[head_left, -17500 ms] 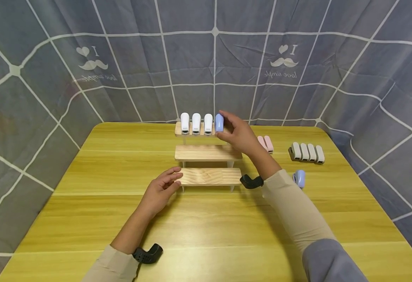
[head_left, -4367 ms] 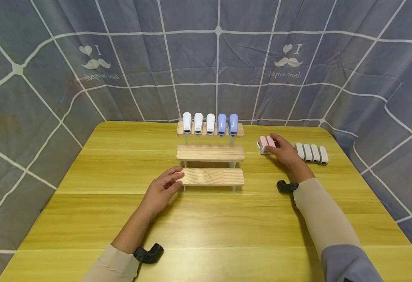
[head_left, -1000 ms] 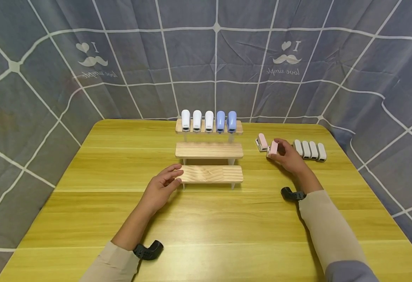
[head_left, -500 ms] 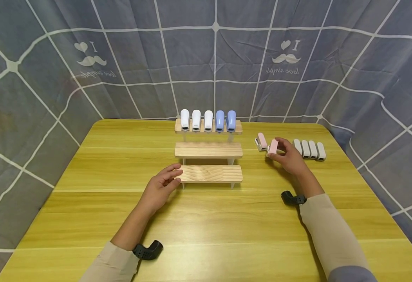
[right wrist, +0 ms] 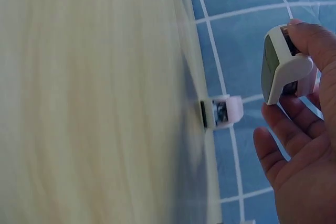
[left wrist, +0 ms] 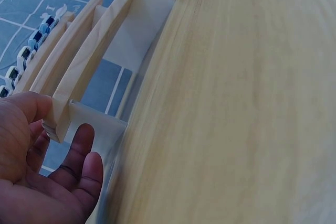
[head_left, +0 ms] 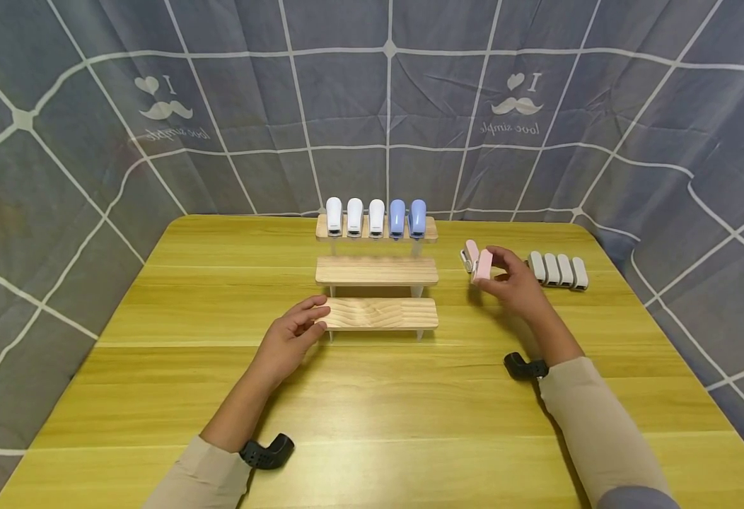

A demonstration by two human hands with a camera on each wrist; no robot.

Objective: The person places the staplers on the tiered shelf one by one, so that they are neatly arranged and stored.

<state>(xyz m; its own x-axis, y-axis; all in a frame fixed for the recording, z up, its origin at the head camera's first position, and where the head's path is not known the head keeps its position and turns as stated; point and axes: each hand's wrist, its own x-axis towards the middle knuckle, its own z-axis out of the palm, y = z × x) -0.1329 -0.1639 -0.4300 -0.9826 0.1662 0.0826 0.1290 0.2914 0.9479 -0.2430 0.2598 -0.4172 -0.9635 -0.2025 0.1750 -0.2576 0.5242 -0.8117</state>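
In the head view my right hand (head_left: 520,284) pinches a pink stapler (head_left: 484,264) between thumb and fingers. The right wrist view shows this stapler (right wrist: 278,66) raised off the table, its grey-green base facing the camera. A second pink stapler (head_left: 470,253) stands on the table just behind and left of it. My left hand (head_left: 289,343) grips the left end of the bottom board of a three-step wooden stand (head_left: 378,314); its board end (left wrist: 60,119) lies between thumb and fingers in the left wrist view. Along the top step (head_left: 432,230) stand three white staplers (head_left: 355,217) and two blue staplers (head_left: 417,218).
A row of several grey-white staplers (head_left: 558,270) stands right of my right hand. The stand's middle step (head_left: 377,270) and bottom step are bare wood. Behind the yellow wooden table (head_left: 372,417) hangs a grey checked curtain (head_left: 436,99).
Both blue staplers now stand on the top step; one was on the table at first. My right hand has separated one pink stapler and moved it slightly left, lifting it. The left hand stays.
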